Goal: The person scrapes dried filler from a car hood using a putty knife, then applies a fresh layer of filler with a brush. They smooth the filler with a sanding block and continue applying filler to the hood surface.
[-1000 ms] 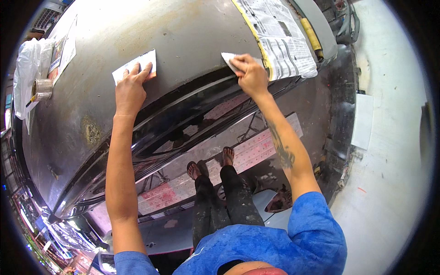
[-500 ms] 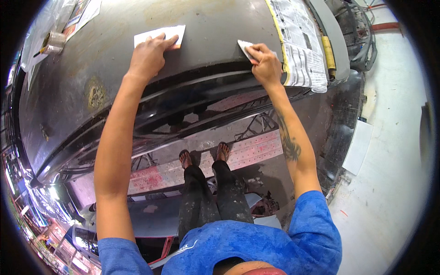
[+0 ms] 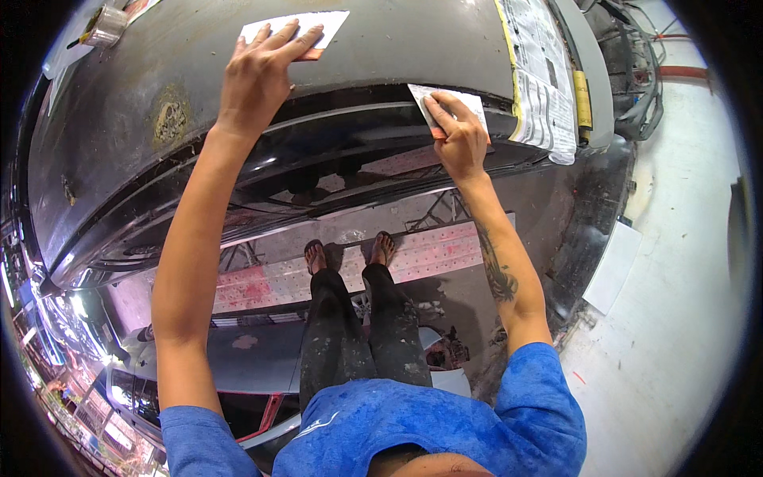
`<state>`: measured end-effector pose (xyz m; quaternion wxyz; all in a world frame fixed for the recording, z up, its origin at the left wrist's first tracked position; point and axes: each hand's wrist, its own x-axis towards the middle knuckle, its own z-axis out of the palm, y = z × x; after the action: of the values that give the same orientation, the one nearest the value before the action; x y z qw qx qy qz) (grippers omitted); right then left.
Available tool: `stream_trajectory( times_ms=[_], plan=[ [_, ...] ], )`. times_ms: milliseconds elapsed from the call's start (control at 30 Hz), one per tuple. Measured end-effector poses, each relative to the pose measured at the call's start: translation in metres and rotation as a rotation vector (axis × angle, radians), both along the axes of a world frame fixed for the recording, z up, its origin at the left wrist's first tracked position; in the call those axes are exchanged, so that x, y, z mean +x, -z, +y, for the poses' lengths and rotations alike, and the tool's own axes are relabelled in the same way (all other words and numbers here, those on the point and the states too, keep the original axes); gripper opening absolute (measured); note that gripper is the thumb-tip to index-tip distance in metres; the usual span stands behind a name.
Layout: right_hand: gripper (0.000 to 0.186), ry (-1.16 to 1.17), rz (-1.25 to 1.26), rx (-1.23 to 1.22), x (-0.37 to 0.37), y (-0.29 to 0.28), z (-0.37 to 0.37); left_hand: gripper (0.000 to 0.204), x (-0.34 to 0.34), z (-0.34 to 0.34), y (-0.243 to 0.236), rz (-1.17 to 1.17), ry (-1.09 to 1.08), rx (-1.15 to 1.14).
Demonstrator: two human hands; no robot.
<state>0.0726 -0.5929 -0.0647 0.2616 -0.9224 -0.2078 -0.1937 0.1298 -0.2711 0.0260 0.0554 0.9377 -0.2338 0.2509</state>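
Observation:
My left hand (image 3: 258, 67) lies flat on a white sheet of sandpaper (image 3: 326, 22), pressing it against the dull grey car panel (image 3: 143, 87) at the top. My right hand (image 3: 459, 131) presses a second white sheet with a reddish edge (image 3: 429, 99) on the panel's lower edge, where the grey meets the glossy black part (image 3: 342, 151). Both arms reach forward from my blue sleeves. My legs in dark trousers and my bare feet in sandals (image 3: 350, 254) show below the panel.
Newspaper masking (image 3: 536, 79) covers the panel's right end, with yellow tape beside it. A roll of tape (image 3: 103, 25) lies at the upper left. A rust-coloured patch (image 3: 168, 119) marks the grey surface. A white board (image 3: 612, 266) leans at the right on the pale floor.
Both hands have slid with their sheets: the left one toward the panel's far top, the right one down to the panel's lower edge. The view has tilted closer over the panel.

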Motion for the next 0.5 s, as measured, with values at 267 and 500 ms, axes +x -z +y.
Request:
stream_trajectory(
  times_ms=[267,500],
  plan=[
    [0.035,-0.017,-0.048,-0.087,0.002,0.001,0.002,0.055,-0.072,0.018,-0.012,0.056,-0.029,-0.152],
    [0.033,-0.080,-0.120,-0.051,0.001,-0.010,0.039,0.050,-0.098,0.028,-0.010,0.022,-0.040,-0.199]
  ],
)
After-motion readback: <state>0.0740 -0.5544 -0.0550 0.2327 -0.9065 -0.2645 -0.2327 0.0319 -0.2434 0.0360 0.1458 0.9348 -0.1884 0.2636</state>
